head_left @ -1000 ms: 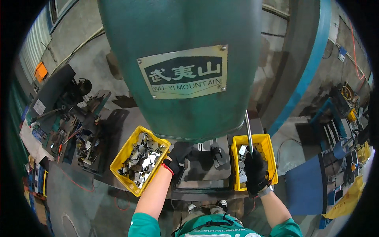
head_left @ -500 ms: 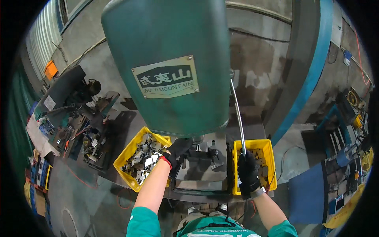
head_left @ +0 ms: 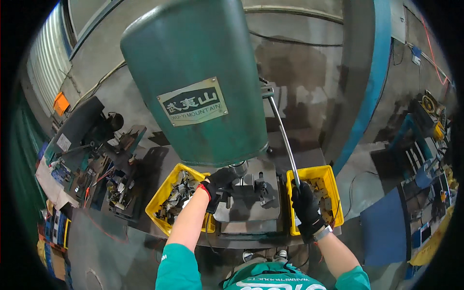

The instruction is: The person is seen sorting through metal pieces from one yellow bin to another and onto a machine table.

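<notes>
A green drill press [head_left: 198,125] fills the upper middle, with its metal chuck [head_left: 239,168] showing below the housing. A thin bit points down from the chuck at a small metal fixture [head_left: 247,186] on the machine's grey base [head_left: 261,212]. My left hand [head_left: 221,181], black-gloved, lies at the left side of this fixture, just under the chuck. Its fingers are bent against something that the dark glove hides. My right hand [head_left: 304,205], also gloved, is wrapped round the lower end of the long steel feed lever [head_left: 284,133], above the right bin.
A yellow bin [head_left: 157,199] of bent metal pieces stands left of the base. Another yellow bin [head_left: 333,193] with metal parts stands on the right. A second machine [head_left: 121,169] is at far left. A blue panel [head_left: 384,227] stands at far right, by cluttered shelves.
The view has shifted, and more of the chuck and the lever's upper joint shows. The lever slants more. My left hand sits closer in beside the fixture; my right hand keeps its grip.
</notes>
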Demonstrator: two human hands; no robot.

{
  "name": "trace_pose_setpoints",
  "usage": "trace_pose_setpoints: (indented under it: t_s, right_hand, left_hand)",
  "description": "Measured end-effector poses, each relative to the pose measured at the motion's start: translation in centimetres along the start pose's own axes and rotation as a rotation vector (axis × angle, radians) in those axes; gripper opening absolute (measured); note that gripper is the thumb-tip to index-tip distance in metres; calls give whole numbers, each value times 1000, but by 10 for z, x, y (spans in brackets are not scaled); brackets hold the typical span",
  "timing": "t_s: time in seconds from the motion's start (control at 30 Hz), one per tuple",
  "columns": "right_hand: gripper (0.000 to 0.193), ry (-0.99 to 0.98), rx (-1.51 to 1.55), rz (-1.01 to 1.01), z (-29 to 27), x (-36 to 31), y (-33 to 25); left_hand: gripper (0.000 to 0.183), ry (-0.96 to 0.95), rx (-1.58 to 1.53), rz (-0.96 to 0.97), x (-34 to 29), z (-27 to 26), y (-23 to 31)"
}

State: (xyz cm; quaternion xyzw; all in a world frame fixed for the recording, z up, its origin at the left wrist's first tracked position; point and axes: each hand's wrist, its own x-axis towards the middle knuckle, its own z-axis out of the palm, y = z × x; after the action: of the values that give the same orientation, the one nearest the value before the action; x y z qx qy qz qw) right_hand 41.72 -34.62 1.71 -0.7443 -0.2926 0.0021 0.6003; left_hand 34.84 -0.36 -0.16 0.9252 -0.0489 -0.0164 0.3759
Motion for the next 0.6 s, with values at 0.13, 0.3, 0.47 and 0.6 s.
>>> trace_pose_setpoints:
  t_s: [0.13, 0.3, 0.47, 0.6]
  right_hand:
    - [17, 24, -105, -8, 0, 0, -4]
    - [17, -6, -86, 89, -6, -1, -5]
    - [20, -22, 298, 285, -6, -4, -10]
    - [29, -70, 878, 539, -14, -2, -27]
  left_hand:
    - [33, -29, 180, 2, -2, -6, 7]
    - [30, -184, 173, -263, -1, -18, 17]
    - [20, 52, -283, -23, 7, -10, 19]
    - [18, 98, -400, 125, 8, -16, 26]
